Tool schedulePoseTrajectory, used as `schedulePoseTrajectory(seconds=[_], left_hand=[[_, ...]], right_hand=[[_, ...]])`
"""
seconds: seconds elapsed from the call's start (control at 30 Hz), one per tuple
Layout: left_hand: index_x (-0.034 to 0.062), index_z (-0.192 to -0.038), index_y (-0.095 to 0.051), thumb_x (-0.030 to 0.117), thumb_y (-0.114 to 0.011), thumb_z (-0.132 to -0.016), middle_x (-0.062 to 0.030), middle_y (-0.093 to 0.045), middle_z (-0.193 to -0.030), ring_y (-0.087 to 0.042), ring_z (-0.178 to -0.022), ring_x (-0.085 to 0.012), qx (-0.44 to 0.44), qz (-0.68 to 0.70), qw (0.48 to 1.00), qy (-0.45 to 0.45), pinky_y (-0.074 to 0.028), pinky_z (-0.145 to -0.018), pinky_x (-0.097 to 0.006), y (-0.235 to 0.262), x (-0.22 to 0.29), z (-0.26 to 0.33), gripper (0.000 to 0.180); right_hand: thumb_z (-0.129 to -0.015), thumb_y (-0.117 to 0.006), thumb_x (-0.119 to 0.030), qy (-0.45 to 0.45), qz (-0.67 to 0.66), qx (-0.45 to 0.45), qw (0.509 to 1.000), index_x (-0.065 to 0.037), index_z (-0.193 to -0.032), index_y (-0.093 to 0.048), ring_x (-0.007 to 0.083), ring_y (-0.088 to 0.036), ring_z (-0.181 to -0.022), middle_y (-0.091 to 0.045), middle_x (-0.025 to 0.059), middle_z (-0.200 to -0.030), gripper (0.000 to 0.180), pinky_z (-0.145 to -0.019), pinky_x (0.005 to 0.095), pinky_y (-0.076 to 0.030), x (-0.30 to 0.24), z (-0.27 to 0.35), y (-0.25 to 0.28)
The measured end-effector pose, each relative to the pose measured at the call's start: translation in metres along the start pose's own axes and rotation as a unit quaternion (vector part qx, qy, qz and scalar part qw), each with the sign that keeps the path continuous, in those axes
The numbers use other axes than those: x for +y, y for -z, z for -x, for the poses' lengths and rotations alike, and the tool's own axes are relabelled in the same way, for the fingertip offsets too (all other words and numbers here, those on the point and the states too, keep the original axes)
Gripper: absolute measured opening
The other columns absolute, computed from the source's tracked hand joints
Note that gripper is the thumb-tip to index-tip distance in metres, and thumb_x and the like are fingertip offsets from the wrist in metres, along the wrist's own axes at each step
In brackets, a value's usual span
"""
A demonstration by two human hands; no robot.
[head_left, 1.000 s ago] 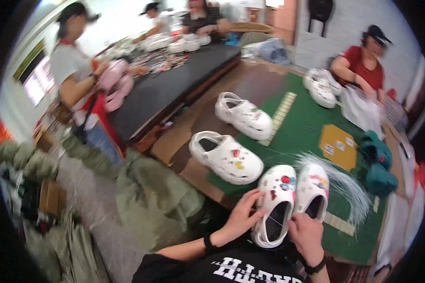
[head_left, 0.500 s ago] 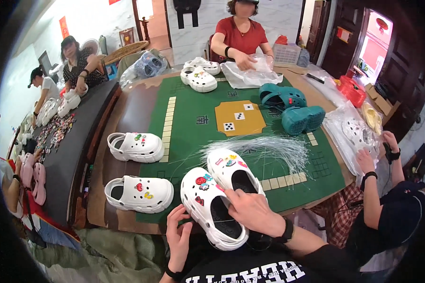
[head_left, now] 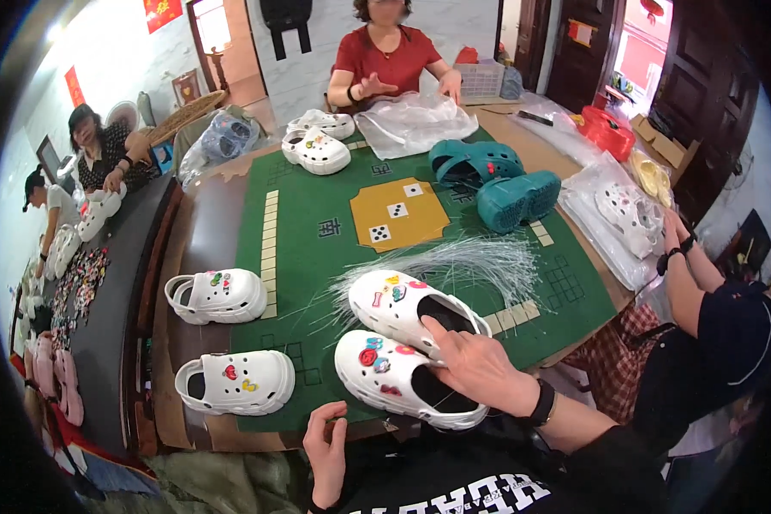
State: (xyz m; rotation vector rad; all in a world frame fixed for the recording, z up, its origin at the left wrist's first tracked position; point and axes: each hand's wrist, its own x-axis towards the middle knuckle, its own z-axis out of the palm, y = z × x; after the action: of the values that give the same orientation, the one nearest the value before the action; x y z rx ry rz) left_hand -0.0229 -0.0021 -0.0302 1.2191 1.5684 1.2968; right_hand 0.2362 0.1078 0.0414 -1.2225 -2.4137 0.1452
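My right hand [head_left: 484,368] grips a pair of white clogs at their foot openings, fingers over the adjoining edges. The farther clog [head_left: 411,307] and the nearer clog [head_left: 403,377] lie side by side, toes pointing left, with colourful charms on their uppers. My left hand [head_left: 325,450] is off the clogs at the table's near edge, fingers loosely bent and holding nothing. Just beyond the pair spreads a bundle of thin clear strands [head_left: 497,261]. Two more charm-covered white clogs sit to the left, one farther [head_left: 247,301] and one nearer [head_left: 270,385].
Teal clogs [head_left: 522,204] lie at right on the green mat [head_left: 308,201]. A white pair [head_left: 317,154] and plastic bag [head_left: 411,128] are near a person in red [head_left: 390,60]. Another person [head_left: 698,283] handles a bagged clog at right. People work at a dark side table [head_left: 137,231].
The held pair has turned, toes now pointing more leftward. My left hand has come away from the nearer clog. My view has shifted, and the person in red has raised one hand off the plastic.
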Motion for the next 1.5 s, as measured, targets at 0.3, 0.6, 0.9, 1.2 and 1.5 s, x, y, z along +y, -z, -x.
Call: schedulePoseTrajectory(seconds=[0.3,0.6,0.9,1.2,1.5], left_hand=[[-0.0025,-0.113,-0.063,-0.004,-0.056,-0.093,-0.0085,-0.066,-0.111,-0.063,-0.101,-0.0146,-0.006,0.019,1.0,0.024,-0.05,-0.084,-0.027,-0.005,-0.002,-0.007,0.021],[-0.0021,-0.107,-0.066,-0.002,-0.059,-0.092,-0.0083,-0.071,-0.101,-0.067,-0.09,-0.0141,-0.034,0.004,0.999,-0.006,-0.051,-0.081,-0.026,-0.01,0.009,-0.009,0.016],[-0.0019,-0.111,-0.066,0.01,-0.055,-0.101,-0.0091,-0.071,-0.106,-0.066,-0.1,-0.018,-0.054,-0.063,0.995,-0.05,-0.049,-0.085,-0.029,0.001,0.031,-0.017,0.019],[-0.0018,-0.11,-0.066,0.008,-0.054,-0.101,-0.0094,-0.07,-0.104,-0.064,-0.097,-0.0173,-0.054,-0.056,0.997,0.026,-0.048,-0.087,-0.029,-0.005,0.053,-0.024,0.018],[-0.0002,-0.112,-0.066,0.005,-0.055,-0.101,-0.0089,-0.069,-0.104,-0.063,-0.094,-0.018,-0.049,-0.14,0.988,-0.036,-0.05,-0.083,-0.03,0.023,0.056,-0.04,0.017]], right_hand=[[-0.077,-0.075,-0.018,-0.001,0.02,-0.009,1.0,-0.004,-0.09,-0.054,0.0308,-0.064,-0.074,-0.062,0.0124,-0.079,0.028,-0.063,0.0419,-0.052,0.017,-0.006,-0.012],[-0.076,-0.072,-0.012,0.076,0.021,0.011,0.997,-0.005,-0.088,-0.058,0.0304,-0.064,-0.076,-0.062,0.0113,-0.081,0.02,-0.065,0.0422,-0.051,0.035,-0.034,0.022],[-0.073,-0.073,-0.011,0.134,0.169,0.134,0.967,-0.007,-0.089,-0.061,0.028,-0.058,-0.089,-0.058,0.0088,-0.09,0.02,-0.076,0.0401,-0.049,0.122,-0.17,0.023],[-0.074,-0.066,-0.006,0.039,0.107,0.109,0.988,-0.007,-0.09,-0.064,0.033,-0.062,-0.093,-0.063,0.0124,-0.093,0.016,-0.08,0.0452,-0.051,0.226,-0.227,-0.025],[-0.083,-0.061,-0.011,-0.084,0.186,0.092,0.975,-0.005,-0.093,-0.066,0.0373,-0.063,-0.095,-0.064,0.0181,-0.094,0.012,-0.079,0.048,-0.053,0.301,-0.207,-0.021]])
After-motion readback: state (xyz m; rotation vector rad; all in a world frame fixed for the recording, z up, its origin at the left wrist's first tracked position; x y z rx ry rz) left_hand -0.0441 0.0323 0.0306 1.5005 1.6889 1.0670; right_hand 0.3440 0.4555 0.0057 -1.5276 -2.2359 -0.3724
